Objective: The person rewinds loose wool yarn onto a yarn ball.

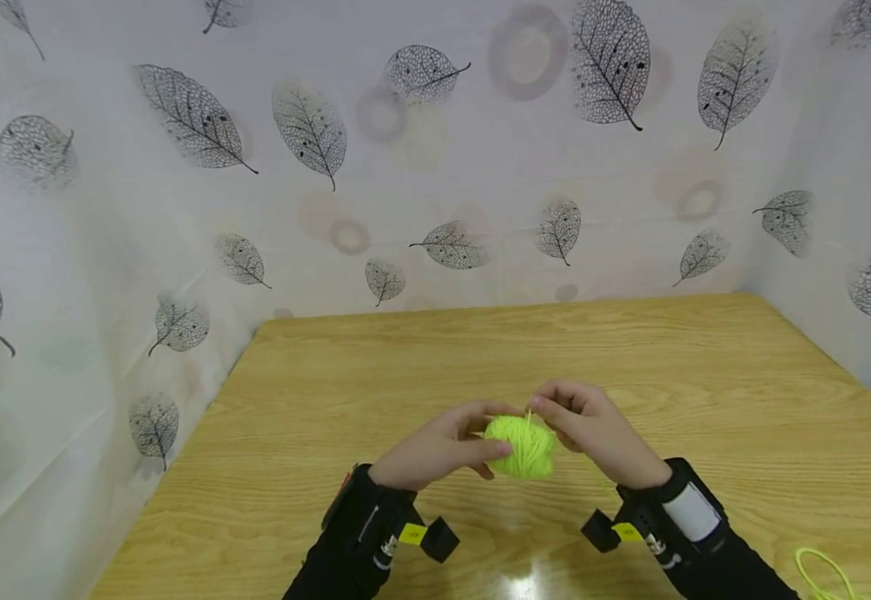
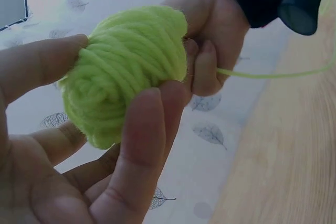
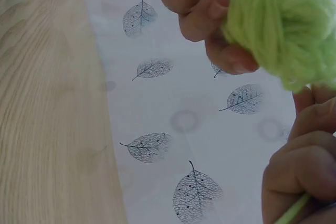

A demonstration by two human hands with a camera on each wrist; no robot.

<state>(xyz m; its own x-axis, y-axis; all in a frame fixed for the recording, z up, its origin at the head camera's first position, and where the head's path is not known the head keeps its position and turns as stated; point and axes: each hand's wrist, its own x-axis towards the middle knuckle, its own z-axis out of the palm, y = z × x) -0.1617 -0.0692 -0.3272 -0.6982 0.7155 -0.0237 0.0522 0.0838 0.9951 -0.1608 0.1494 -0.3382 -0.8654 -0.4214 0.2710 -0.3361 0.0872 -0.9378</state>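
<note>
Lettering on the two small yellow labels (image 1: 412, 533) at the wrists cannot be read; a light-brown wood-grain table (image 1: 360, 375) is backed by white sheeting (image 1: 473, 175) printed with dark leaves. Above the table, short of its far edge, one round neon-yellow yarn ball (image 1: 528, 460) is gripped by the left hand's (image 1: 446, 446) curled fingers; one strand (image 1: 529, 416) is pinched by the right hand (image 1: 593, 425); one loose yarn loop (image 1: 818, 553) is seen toward the right edge

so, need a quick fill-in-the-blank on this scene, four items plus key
1. The ball is held in the person's ____ hand.
2. The right hand pinches a strand of ____.
3. The backdrop's dark prints show ____.
4. In the head view, a loose loop lies near the lower ____ corner.

Missing words: left; yarn; leaves; right.
</note>
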